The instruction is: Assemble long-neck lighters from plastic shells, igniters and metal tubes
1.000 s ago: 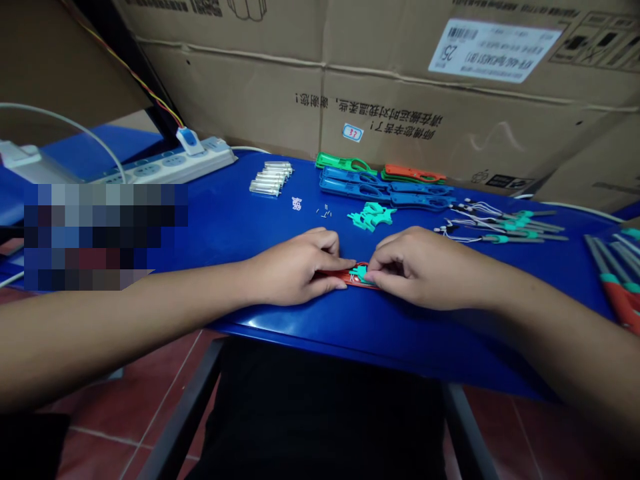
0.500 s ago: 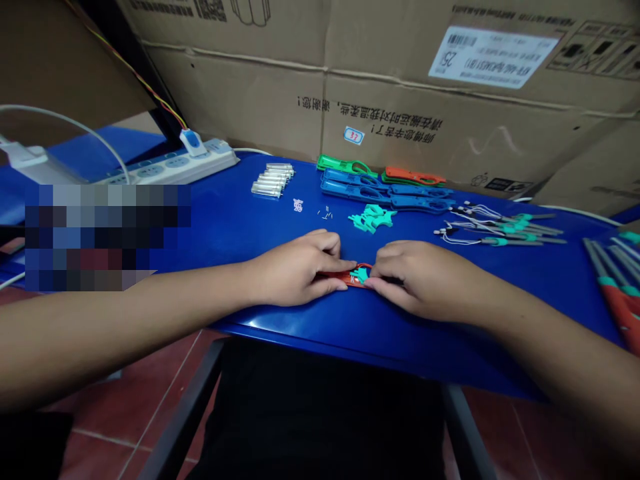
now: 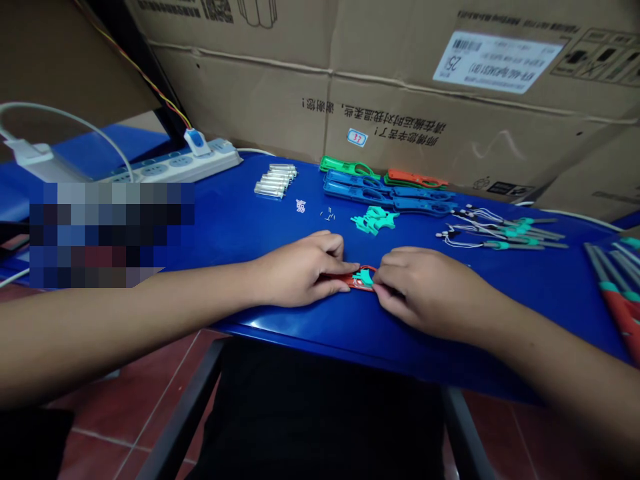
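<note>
A red plastic handle [image 3: 350, 281] lies flat on the blue table [image 3: 240, 227], with a teal plastic part [image 3: 364, 278] seated in its looped end. My left hand [image 3: 300, 275] presses on the handle's left end, fingertips over it. My right hand [image 3: 425, 292] comes in from the right, and its fingers pinch the teal part at the loop's right side. The fingers hide the handle's far end.
Beyond my hands lie a teal parts pile [image 3: 374, 220], blue plastic handles [image 3: 390, 192], green and orange handles, clear tubes [image 3: 275, 181], and wired teal-handled metal pieces [image 3: 505, 233]. A power strip [image 3: 175, 167] and cardboard boxes [image 3: 350, 87] stand behind.
My right hand has shifted slightly right and down, showing more of the teal part and red loop. The whole view has drifted a little as my head moved.
</note>
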The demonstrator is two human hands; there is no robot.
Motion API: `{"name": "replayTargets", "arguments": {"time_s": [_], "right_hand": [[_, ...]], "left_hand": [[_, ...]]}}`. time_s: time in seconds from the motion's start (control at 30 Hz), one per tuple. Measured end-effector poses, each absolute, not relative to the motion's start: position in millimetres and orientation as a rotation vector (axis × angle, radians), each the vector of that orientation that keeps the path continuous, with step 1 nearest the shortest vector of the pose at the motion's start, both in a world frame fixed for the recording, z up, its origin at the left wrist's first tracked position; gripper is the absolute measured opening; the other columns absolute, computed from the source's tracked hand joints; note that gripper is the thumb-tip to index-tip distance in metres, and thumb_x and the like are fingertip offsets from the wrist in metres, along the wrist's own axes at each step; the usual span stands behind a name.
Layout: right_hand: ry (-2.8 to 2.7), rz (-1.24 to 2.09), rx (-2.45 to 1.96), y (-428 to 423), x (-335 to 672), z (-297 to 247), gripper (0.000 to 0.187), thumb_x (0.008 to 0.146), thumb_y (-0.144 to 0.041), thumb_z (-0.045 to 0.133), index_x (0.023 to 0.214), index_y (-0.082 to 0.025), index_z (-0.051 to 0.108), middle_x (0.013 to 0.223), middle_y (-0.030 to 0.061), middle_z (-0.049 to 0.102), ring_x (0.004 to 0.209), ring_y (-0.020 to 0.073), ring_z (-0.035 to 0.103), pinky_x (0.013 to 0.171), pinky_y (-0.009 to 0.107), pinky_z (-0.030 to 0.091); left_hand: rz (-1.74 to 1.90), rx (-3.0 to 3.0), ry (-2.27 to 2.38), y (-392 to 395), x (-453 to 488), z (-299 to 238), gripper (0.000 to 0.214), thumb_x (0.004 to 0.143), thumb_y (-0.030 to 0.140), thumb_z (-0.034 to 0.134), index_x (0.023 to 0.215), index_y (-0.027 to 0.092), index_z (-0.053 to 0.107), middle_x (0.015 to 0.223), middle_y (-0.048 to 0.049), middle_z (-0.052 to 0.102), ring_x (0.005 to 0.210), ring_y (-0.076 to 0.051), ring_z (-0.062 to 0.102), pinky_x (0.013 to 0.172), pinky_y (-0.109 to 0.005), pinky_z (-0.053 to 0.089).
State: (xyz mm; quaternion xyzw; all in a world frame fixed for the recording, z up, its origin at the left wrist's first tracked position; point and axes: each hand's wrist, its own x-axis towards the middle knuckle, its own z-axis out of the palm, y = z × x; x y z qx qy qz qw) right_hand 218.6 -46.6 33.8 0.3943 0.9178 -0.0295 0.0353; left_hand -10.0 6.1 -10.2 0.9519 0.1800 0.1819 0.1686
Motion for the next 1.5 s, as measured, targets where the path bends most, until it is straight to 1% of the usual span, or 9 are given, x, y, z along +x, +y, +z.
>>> {"name": "replayTargets", "arguments": {"time_s": [0.2,0.27,0.4,0.47,0.6,0.77,1.2,1.37,1.5], "right_hand": [[2.854,-0.036,1.171,-49,220,29,0.025,0.093,-0.017,0.047,0.082,-0.012,0.070,0.080,0.0106,0.065,0.076,0.0211,0.055,0.074,0.034,0.040],[2.887,-0.209,1.226,-46,223,27,0.026,0.093,-0.018,0.047,0.084,-0.013,0.071,0.081,0.0095,0.065,0.078,0.0201,0.056,0.074,0.032,0.040],[2.769,-0.837,1.499,-37,230,27,0.022,0.094,-0.026,0.052,0.087,-0.020,0.073,0.089,0.0033,0.069,0.079,0.0149,0.060,0.071,0.026,0.043],[2.620,-0.978,1.642,-34,230,28,0.019,0.091,-0.030,0.056,0.087,-0.023,0.073,0.087,0.0005,0.070,0.076,0.0136,0.061,0.067,0.025,0.043],[2.498,-0.812,1.733,-31,219,36,0.017,0.088,-0.032,0.057,0.084,-0.024,0.072,0.075,-0.0007,0.070,0.064,0.0136,0.057,0.056,0.026,0.037],[2.425,-0.622,1.693,-29,203,43,0.012,0.084,-0.030,0.060,0.077,-0.023,0.068,0.075,0.0020,0.070,0.060,0.0147,0.055,0.053,0.027,0.035],[2.572,-0.695,1.778,-35,203,34,0.018,0.089,-0.031,0.059,0.079,-0.020,0.070,0.075,0.0016,0.069,0.063,0.0128,0.055,0.056,0.026,0.035],[2.557,-0.637,1.822,-33,201,30,0.020,0.088,-0.031,0.060,0.072,-0.020,0.066,0.069,0.0014,0.067,0.058,0.0126,0.051,0.052,0.027,0.031],[2.582,-0.708,1.797,-34,207,32,0.022,0.090,-0.036,0.059,0.077,-0.021,0.070,0.073,0.0008,0.069,0.062,0.0130,0.054,0.056,0.026,0.035]], "left_hand": [[0.517,2.711,0.507,6,-10,-9,0.034,0.095,0.033,0.059,0.123,0.016,0.069,0.093,-0.0079,0.058,0.091,-0.019,0.055,0.085,-0.033,0.047],[0.507,2.710,0.521,6,-11,-9,0.034,0.094,0.034,0.059,0.123,0.017,0.068,0.093,-0.0075,0.058,0.092,-0.020,0.054,0.084,-0.033,0.047],[0.490,2.678,0.566,5,-10,-9,0.036,0.093,0.033,0.062,0.125,0.018,0.066,0.094,-0.0070,0.058,0.094,-0.020,0.055,0.085,-0.033,0.047],[0.467,2.637,0.587,5,-10,-9,0.037,0.092,0.032,0.062,0.126,0.018,0.065,0.095,-0.0067,0.058,0.096,-0.020,0.055,0.087,-0.033,0.047],[0.434,2.544,0.610,6,-7,-7,0.038,0.091,0.031,0.064,0.126,0.019,0.065,0.100,-0.0068,0.060,0.098,-0.020,0.056,0.089,-0.034,0.047],[0.400,2.506,0.655,7,-4,-6,0.038,0.089,0.029,0.065,0.125,0.016,0.065,0.102,-0.0074,0.061,0.099,-0.020,0.057,0.091,-0.036,0.047],[0.439,2.492,0.635,8,-3,-10,0.036,0.090,0.029,0.064,0.125,0.020,0.066,0.100,-0.0067,0.061,0.098,-0.020,0.057,0.089,-0.036,0.048],[0.440,2.479,0.664,7,0,-9,0.033,0.089,0.028,0.065,0.122,0.019,0.068,0.097,-0.0060,0.061,0.094,-0.019,0.057,0.085,-0.034,0.048],[0.412,2.473,0.678,6,-1,-7,0.036,0.090,0.028,0.064,0.125,0.019,0.066,0.100,-0.0068,0.061,0.098,-0.020,0.056,0.090,-0.036,0.047]]}}
